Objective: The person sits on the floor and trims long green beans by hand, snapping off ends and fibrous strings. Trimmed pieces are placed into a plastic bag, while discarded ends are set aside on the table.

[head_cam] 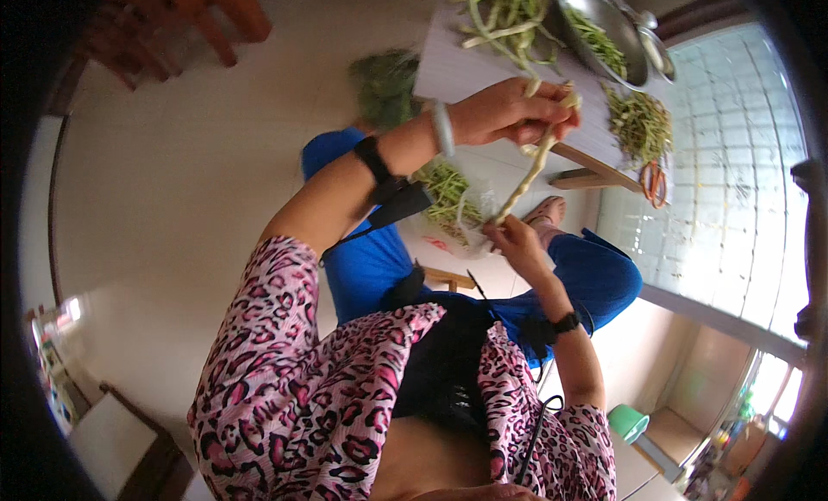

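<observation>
A long, pale, bumpy bean pod (527, 181) stretches between my two hands. My left hand (517, 113), with a pale bangle at its wrist, pinches the upper end over the table's edge. The lower end is in the fingers of my right hand (517, 245), beside a clear plastic bag (475, 207). Green bean pods (446, 190) lie in and around that bag, between my knees. On the table (446, 74) rest a heap of long green beans (511, 16), a metal bowl (637, 55) with cut green pieces (598, 42), and a pile of thin trimmings (640, 122).
Orange-handled scissors (653, 184) lie at the table's corner. A dark green bag (385, 87) is on the floor left of the table. Wooden stools (194, 22) stand at the upper left. A barred window (731, 152) is at the right, with a green container (627, 423) lower down.
</observation>
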A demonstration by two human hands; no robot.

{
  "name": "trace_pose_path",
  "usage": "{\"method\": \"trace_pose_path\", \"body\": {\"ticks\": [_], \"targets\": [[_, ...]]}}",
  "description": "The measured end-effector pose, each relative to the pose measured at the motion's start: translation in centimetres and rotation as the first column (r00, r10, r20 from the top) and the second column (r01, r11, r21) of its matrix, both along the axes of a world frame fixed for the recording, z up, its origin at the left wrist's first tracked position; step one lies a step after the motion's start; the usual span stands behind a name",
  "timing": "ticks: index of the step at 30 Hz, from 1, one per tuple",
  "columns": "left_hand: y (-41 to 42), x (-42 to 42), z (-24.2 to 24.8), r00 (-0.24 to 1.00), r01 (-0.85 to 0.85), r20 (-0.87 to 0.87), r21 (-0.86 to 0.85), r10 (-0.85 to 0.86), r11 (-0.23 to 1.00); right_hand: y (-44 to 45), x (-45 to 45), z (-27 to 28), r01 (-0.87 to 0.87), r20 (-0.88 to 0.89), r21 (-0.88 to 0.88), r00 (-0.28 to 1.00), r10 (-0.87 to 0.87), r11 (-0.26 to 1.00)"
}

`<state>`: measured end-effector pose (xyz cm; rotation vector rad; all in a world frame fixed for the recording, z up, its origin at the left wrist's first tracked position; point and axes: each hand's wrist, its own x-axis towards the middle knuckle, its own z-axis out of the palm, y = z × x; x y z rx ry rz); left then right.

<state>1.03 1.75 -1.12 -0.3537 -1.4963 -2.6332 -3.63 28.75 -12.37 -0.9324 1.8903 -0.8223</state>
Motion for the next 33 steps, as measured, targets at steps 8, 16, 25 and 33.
{"method": "trace_pose_path", "body": {"ticks": [8,16,25,33], "targets": [[-1.2,-0.1,-2.6,0.996,-0.07,-0.04,0.132,0.075,0.989,5.4,-2.6,3.9,0.26,-0.197,0.067,0.95,-0.243,0.963],[0.6,0.8,-3.2,0.877,-0.258,0.03,-0.813,0.48,0.523,10.5,-7.0,10.9,0.314,-0.671,-0.598,0.307,-0.675,0.738],[2.6,-0.2,-4.0,0.986,0.163,0.097,-0.403,-0.135,0.901,0.7,-0.7,15.3,-0.447,-0.947,-0.038,0.3,0.109,0.894],[2.1,-0.6,-4.1,0.974,0.203,0.175,-0.407,-0.142,0.891,-5.7,-0.2,16.0,-0.544,-0.95,-0.035,0.278,0.14,0.838]]}}
